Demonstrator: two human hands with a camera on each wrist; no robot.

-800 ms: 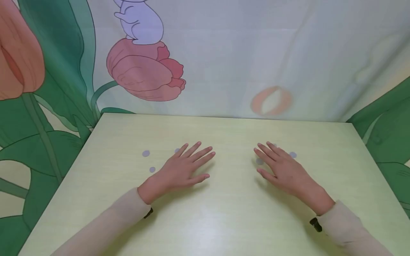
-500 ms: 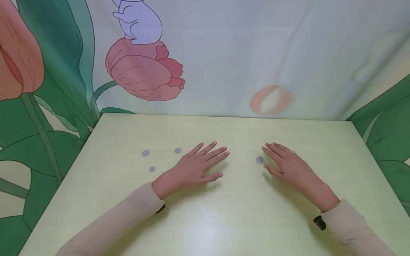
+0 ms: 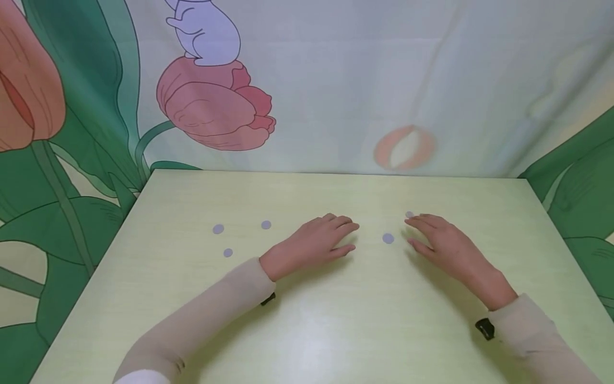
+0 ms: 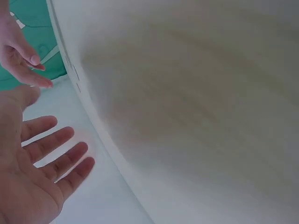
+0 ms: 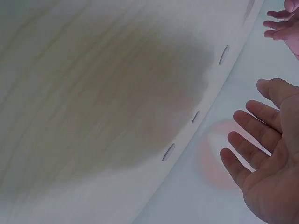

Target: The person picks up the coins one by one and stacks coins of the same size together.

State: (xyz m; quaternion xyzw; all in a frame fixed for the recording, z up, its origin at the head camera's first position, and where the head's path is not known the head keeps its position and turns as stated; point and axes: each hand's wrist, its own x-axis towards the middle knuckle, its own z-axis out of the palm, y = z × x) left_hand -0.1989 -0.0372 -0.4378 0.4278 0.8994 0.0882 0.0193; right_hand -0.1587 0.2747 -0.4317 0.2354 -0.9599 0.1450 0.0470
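My left hand is over the middle of the table, fingers loosely bent and pointing right. Its palm is bare in the left wrist view, with the fingers spread apart. The right hand hovers on the right side, thumb apart from the fingers, and nothing lies in its palm. Between the hands is a flat grey round disc. A smaller disc shows just beyond the right fingertips. Left of the left hand lie a disc, a second disc and a smaller disc.
The pale table ends at the back against a hanging cloth printed with tulips and a white animal. Green printed leaves flank both sides. Dark straps show under both sleeve cuffs, such as the right strap.
My left hand has moved right, its fingers bending more, and has uncovered a disc. The right hand has shifted slightly right, uncovering the disc between the hands and covering another at its right.
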